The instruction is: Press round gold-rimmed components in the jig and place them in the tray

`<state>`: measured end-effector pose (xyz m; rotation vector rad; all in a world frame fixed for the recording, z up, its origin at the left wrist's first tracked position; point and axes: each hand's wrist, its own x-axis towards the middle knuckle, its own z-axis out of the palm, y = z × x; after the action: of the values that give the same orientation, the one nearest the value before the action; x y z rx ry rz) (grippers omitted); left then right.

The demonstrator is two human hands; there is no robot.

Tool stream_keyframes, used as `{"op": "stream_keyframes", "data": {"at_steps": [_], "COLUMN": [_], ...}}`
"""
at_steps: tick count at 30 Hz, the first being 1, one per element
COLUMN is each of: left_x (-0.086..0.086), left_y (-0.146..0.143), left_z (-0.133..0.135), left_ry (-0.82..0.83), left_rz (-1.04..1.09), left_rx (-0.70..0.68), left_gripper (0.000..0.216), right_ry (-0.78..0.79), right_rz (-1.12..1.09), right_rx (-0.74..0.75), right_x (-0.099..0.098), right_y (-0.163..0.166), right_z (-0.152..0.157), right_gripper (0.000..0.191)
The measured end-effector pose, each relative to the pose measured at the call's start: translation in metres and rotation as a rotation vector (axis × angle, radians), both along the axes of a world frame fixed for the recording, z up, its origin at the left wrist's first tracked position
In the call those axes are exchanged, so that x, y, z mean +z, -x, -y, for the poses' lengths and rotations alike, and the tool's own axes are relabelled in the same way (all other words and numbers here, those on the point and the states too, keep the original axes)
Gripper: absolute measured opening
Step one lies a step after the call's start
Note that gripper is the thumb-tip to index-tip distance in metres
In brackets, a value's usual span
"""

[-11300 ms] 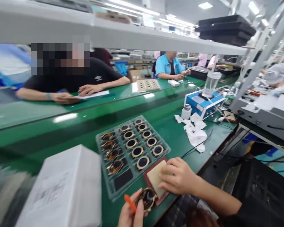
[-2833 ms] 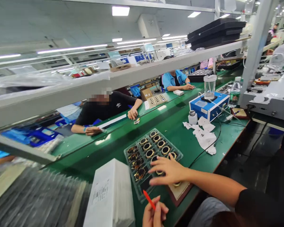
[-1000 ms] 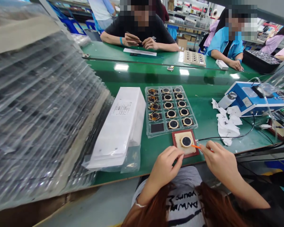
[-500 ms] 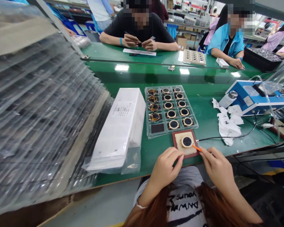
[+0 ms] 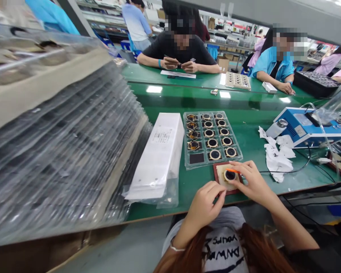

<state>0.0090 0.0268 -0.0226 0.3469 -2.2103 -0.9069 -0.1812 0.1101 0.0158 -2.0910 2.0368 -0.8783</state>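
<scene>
A round gold-rimmed watch case [image 5: 230,175] with a black face lies on a cream pad with a red-brown border [image 5: 216,175] near the table's front edge. Over the watch case is my right hand [image 5: 251,182], with thumb and fingers at opposite sides of its rim. A thin orange stick [image 5: 231,170] runs from those fingers across the top of the face. My left hand [image 5: 206,201] is beside the pad's lower left corner, fingers curled and thumb close to the index finger. Whatever it may pinch is hidden.
Behind the pad sits a clear tray [image 5: 200,165] of watch cases. Left of it are a long white box [image 5: 156,159] and a tall stack of plastic trays [image 5: 82,148]. Crumpled tissues [image 5: 277,163], a bottle [image 5: 277,129] and a blue device [image 5: 299,129] stand right. Two people sit opposite.
My right hand has moved left and forward over the watch case, and the orange stick has swung from its lower right side to across its top. The camera view has shifted; my left hand stays near the pad.
</scene>
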Motion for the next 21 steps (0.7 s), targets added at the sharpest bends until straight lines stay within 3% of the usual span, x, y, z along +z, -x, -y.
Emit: {"op": "stream_keyframes", "data": {"at_steps": [5,9,14,18,21], "left_x": [-0.002,-0.003,-0.003,-0.004,-0.004], "left_y": [-0.002,-0.002,-0.003,-0.003,-0.004], "left_z": [0.000,0.000,-0.001,-0.001,-0.001], "left_ry": [-0.027,-0.026,-0.040,-0.031,-0.050], "left_rz": [-0.014,-0.040,-0.061,-0.073,-0.077], "left_rx": [-0.023,-0.039,-0.033,-0.023,-0.026], "left_gripper": [0.016,0.016,0.015,0.015,0.016], "right_ry": [-0.060,-0.004,-0.020,-0.126,-0.141], "right_rz": [-0.047,-0.026,0.007,-0.025,-0.040], "right_rx": [-0.019,-0.018,0.071,0.063,0.041], "right_x": [-0.008,0.007,0.025,0.014,0.002], "right_y": [0.006,0.008,-0.010,-0.032,-0.039], "right_z": [0.000,0.010,0.067,0.119,0.136], "right_gripper": [0.035,0.034,0.042,0.044,0.047]}}
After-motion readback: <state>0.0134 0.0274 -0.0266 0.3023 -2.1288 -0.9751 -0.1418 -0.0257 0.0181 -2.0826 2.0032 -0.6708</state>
